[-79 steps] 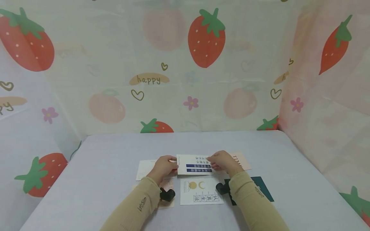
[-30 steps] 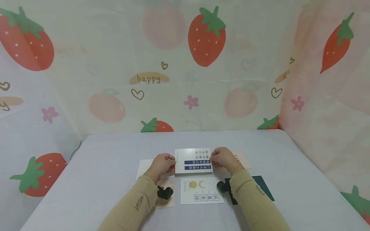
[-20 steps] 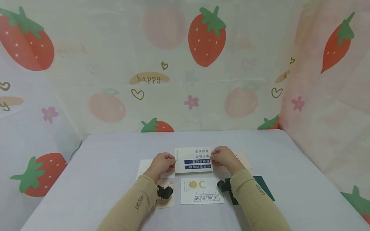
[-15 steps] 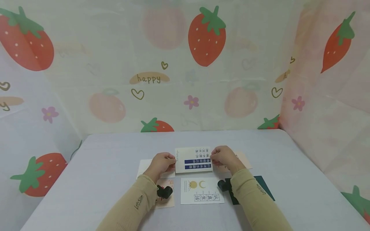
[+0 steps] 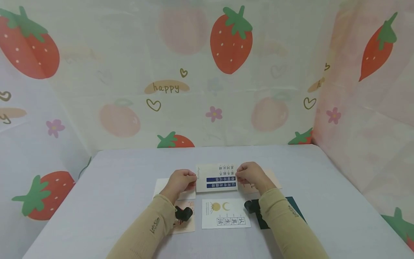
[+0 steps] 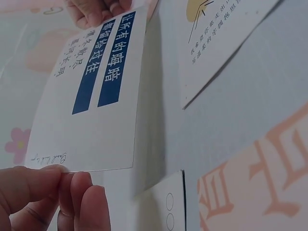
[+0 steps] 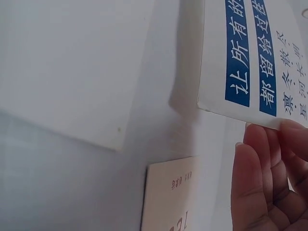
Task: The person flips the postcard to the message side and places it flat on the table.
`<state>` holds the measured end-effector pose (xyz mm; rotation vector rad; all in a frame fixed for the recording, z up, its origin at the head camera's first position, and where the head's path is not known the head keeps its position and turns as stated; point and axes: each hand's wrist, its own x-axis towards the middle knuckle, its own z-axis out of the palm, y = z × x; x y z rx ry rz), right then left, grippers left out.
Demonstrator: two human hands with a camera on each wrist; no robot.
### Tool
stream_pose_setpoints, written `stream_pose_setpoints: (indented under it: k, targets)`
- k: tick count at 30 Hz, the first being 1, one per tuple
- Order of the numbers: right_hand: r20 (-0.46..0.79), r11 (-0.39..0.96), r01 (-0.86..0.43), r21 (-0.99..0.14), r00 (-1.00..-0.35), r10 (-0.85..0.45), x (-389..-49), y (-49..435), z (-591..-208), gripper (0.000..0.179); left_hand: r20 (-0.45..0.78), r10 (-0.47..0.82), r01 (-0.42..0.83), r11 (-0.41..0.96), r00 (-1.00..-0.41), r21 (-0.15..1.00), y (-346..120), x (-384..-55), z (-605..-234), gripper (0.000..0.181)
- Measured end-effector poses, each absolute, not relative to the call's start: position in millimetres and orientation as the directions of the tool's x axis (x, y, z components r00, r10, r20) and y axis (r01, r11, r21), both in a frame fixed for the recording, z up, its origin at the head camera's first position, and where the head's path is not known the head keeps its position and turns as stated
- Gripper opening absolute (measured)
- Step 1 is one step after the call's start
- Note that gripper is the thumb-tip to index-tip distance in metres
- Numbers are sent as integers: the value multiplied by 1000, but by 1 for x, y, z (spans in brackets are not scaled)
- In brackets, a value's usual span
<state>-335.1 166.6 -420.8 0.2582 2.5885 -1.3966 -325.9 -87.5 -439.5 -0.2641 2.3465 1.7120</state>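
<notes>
A white card with two dark blue text bands (image 5: 217, 178) is held up off the table, tilted, between both hands. My left hand (image 5: 180, 182) pinches its left edge between thumb and fingers, as the left wrist view shows up close. At the opposite edge my right hand (image 5: 252, 175) pinches it near the printed lines. Directly below lies a white card with a sun and moon (image 5: 225, 213), flat and untouched. In the right wrist view, the blue-banded card (image 7: 240, 62) casts a shadow on the cloth beneath.
Around the held card lie a white card (image 5: 160, 186) and a peach card (image 5: 191, 226) on the left, a pale pink card (image 5: 274, 178) and a dark green card (image 5: 295, 208) on the right. All rest on a white-covered table (image 5: 129, 162), with strawberry-print cloth (image 5: 181, 46) behind.
Both hands have raised the blue-banded card slightly away from the sun-and-moon card. The right hand has shifted from over its printed face to its right edge. The other cards stay put.
</notes>
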Motion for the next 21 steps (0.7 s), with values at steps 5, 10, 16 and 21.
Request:
stream_pose_setpoints:
  k: [5,10,16,21]
  targets:
    - [-243,540,233,-809,-969,54,-336,169,-418,6,-269,-14,-261,285,-963,922,-88,-326,-439,10]
    - [-239,533,228,-815,-970,50,-338,171,-418,6,-268,-22,-263,284,-963,922,-89,-327,-436,10]
    - [-233,535,225,-815,-971,54,-339,172,-418,7,-273,-28,-269,284,-962,920,-89,-326,-434,11]
    - [-221,536,208,-818,-974,41,-339,173,-418,8,-268,-19,-262,276,-963,925,-90,-325,-434,11]
